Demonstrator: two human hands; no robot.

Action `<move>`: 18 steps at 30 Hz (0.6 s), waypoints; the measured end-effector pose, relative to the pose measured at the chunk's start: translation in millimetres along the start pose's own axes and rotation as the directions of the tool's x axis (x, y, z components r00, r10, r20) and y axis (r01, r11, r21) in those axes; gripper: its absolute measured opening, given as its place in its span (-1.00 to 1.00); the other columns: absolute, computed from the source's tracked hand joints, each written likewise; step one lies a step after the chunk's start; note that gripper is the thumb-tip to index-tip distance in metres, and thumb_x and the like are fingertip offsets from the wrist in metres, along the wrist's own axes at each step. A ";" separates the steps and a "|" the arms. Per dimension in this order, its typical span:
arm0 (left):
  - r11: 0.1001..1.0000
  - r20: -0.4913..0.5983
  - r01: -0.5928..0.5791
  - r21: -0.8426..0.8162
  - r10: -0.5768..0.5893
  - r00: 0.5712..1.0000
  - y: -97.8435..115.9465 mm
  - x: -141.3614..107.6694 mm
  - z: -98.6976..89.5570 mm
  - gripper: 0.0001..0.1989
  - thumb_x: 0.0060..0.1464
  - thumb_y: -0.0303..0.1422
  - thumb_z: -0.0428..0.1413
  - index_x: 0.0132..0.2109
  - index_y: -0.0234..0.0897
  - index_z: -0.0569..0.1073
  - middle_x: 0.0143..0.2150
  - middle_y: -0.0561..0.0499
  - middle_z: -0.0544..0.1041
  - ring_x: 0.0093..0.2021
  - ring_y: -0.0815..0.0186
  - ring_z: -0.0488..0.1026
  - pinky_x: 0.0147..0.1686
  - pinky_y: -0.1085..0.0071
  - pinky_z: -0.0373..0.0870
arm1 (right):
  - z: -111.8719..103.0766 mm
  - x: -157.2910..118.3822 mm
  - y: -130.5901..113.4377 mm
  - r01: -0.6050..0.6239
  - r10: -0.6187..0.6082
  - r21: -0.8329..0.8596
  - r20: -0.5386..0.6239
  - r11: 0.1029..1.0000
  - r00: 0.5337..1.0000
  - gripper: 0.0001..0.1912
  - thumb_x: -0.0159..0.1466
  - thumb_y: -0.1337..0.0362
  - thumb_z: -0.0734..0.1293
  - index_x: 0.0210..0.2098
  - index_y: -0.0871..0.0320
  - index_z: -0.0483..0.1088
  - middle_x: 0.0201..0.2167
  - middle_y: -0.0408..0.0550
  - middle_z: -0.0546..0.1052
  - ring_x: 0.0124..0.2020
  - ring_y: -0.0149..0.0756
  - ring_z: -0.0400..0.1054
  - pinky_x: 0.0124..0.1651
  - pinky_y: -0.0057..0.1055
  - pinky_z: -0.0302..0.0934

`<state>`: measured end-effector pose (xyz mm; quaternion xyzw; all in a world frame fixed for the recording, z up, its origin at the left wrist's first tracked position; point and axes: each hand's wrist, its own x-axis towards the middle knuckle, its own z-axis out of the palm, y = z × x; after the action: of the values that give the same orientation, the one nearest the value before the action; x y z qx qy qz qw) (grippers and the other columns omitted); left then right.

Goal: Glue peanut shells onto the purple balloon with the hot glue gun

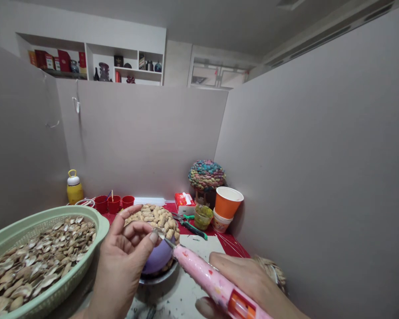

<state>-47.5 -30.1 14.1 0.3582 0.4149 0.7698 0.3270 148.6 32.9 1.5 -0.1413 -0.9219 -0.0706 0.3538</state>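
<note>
My left hand (128, 252) pinches a small half nutshell (158, 232) between thumb and fingertips. A pink hot glue gun (202, 274) is gripped in my right hand (249, 274), its metal nozzle pointing at the shell; whether the two touch I cannot tell. Behind and below my fingers is a purple rounded form (158, 259), smooth like a balloon, in a metal bowl (164, 278). Pale shells (154, 215) that look like peanut shells cover its upper far side. On the left, a green plastic basket (101, 221) holds many loose half shells (43, 261).
Behind the work are red cups (114, 204), a yellow bottle (75, 190), a tissue pack (185, 204), green-handled pliers (194, 229), a greenish tub (202, 217) and stacked paper cups (228, 201). A multicoloured domed piece (206, 175) stands farther back. Grey partitions (142, 137) enclose the table.
</note>
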 end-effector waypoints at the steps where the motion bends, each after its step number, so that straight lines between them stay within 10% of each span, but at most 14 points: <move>1: 1.000 0.001 0.002 0.003 -0.002 1.000 0.0 0.2 -0.1 -0.42 -0.14 -0.38 0.37 0.05 -0.21 0.35 -0.44 0.11 0.54 -0.43 0.43 0.47 -0.40 0.61 0.40 | -1.1 0.5 -0.6 0.003 -0.003 0.003 -0.007 1.000 1.000 -0.67 0.38 0.14 0.18 -0.48 0.12 0.13 -0.62 -0.25 0.19 -0.64 -0.50 0.03 -0.59 -0.47 -0.15; 10: 0.999 0.013 0.047 0.013 -0.047 0.999 -0.8 -2.5 5.5 -0.41 -0.20 -0.37 0.38 0.02 -0.26 0.37 -0.46 0.10 0.53 -0.42 0.41 0.45 -0.42 0.59 0.37 | 8.0 3.0 -0.9 -0.004 0.004 0.002 -0.118 1.000 0.993 -0.58 0.43 0.05 0.08 -0.49 0.12 0.13 -0.63 -0.25 0.19 -0.67 -0.50 0.03 -0.61 -0.48 -0.14; 18: 0.997 0.090 0.077 -0.008 -0.076 0.993 0.8 -4.2 2.9 -0.44 -0.12 -0.36 0.36 0.05 -0.24 0.36 -0.39 0.07 0.55 -0.36 0.39 0.49 -0.33 0.55 0.42 | -6.8 3.7 -1.2 -0.026 0.024 0.052 0.034 0.998 0.999 -0.70 0.35 0.15 0.24 -0.45 0.11 0.11 -0.58 -0.27 0.22 -0.63 -0.50 0.09 -0.57 -0.50 -0.07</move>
<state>-43.1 -32.6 14.8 0.3745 0.4088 0.7422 0.3766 149.9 31.0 9.1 -0.1447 -0.9274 -0.0395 0.3426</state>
